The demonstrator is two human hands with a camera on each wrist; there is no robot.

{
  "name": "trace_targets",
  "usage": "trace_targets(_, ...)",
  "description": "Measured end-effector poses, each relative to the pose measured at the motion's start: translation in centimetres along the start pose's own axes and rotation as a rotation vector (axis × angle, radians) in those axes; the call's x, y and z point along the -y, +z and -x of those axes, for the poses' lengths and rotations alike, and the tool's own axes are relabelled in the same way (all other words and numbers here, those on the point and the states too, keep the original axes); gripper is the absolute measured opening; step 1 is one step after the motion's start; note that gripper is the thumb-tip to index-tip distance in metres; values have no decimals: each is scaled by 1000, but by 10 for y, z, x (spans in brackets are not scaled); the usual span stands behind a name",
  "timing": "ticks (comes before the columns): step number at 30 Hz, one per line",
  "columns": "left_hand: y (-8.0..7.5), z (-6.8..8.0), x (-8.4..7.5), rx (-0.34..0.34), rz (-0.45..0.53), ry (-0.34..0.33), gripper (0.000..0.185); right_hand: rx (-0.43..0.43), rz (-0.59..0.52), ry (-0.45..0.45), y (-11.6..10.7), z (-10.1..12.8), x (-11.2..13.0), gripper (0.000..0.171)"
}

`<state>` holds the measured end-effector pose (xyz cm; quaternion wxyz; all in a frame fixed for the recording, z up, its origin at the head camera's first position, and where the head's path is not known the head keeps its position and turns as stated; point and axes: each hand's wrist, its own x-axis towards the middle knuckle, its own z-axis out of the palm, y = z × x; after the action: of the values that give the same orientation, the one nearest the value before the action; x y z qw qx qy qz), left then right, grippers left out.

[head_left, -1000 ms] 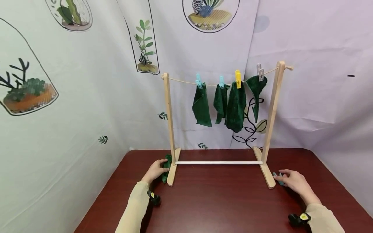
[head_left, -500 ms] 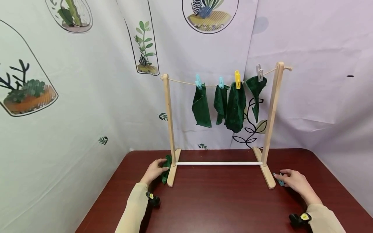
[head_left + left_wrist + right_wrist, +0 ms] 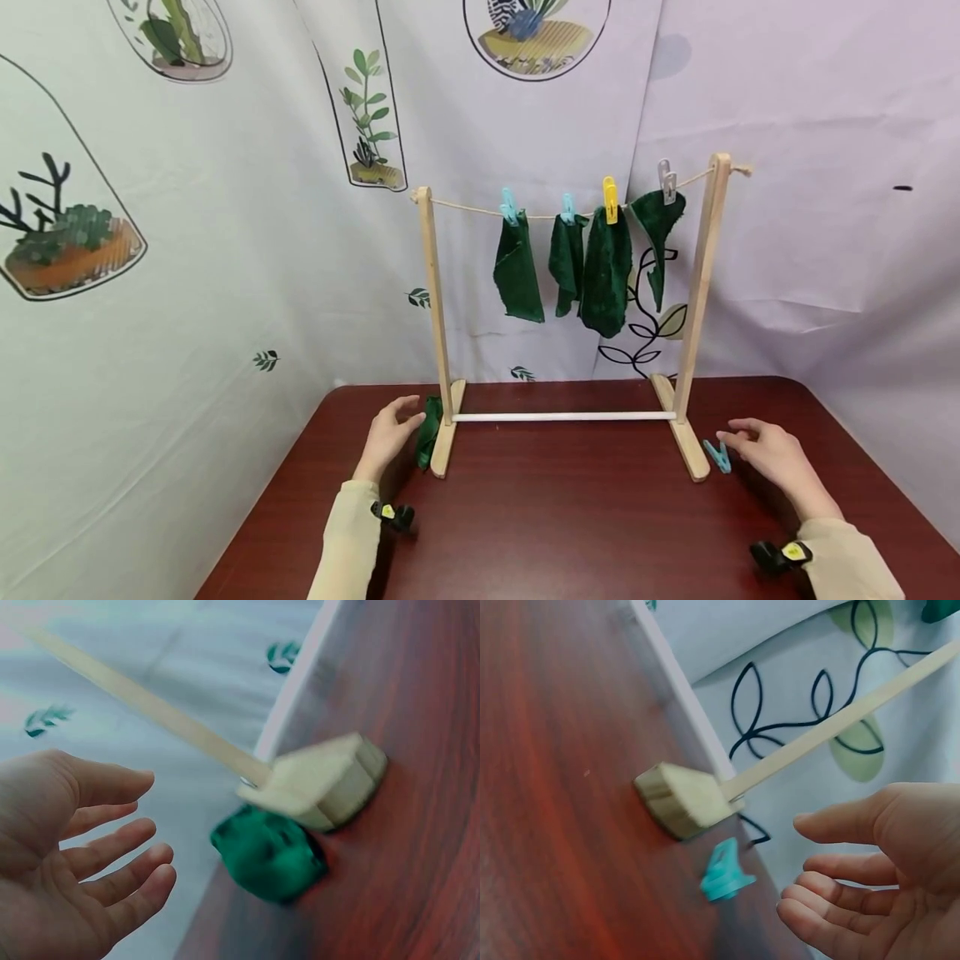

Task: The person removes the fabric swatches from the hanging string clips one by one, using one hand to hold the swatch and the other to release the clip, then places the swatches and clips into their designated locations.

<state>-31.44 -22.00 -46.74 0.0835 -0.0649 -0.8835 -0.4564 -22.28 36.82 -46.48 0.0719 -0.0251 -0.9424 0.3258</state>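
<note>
A crumpled green cloth (image 3: 429, 429) lies on the dark red bench (image 3: 570, 525), pressed up against the outer side of the left foot of a small wooden drying rack (image 3: 435, 317); the left hand (image 3: 388, 433) hovers just beside it, apart from it, its fingers (image 3: 112, 847) spread loosely and holding nothing, as the left wrist view makes plain, where the cloth (image 3: 268, 853) sits as a dark green wad under the foot's end. Over on the other side a blue clothespin (image 3: 717, 456) lies flat on the bench just outside the rack's right foot (image 3: 688, 450); the right hand (image 3: 772, 458) is near it but not touching, fingers (image 3: 832, 889) relaxed and a little parted, empty; in the right wrist view the clothespin (image 3: 724, 874) rests between the wooden foot and the fingertips. Both arms wear pale beige sleeves (image 3: 348, 542). Between the two uprights a white rod (image 3: 562, 416) runs low across the base, and a string (image 3: 465, 206) is strung across the top; from it hang four dark green cloths (image 3: 600, 271), each held by a pin: two blue (image 3: 509, 207), one yellow (image 3: 610, 200), one grey (image 3: 666, 181); the rightmost cloth is close to the right post. Behind the bench hangs a pale backdrop (image 3: 225, 250) printed with plants in glass jars.
</note>
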Motion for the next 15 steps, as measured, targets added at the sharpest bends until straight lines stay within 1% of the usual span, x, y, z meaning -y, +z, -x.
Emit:
trace_targets(4,-4,4,-13,-47,22,14,44,-57,18,-40,-5,1,9,53)
trace_targets(8,-8,8,-27,-94,45,49,41,-113,17,-73,-11,4,20,51)
trace_targets(13,-16,16,-42,-116,98,88,41,-195,-2,-123,-18,10,36,46)
trace_targets(15,-19,18,-46,-120,110,106,41,-213,-19,-133,-21,12,42,46)
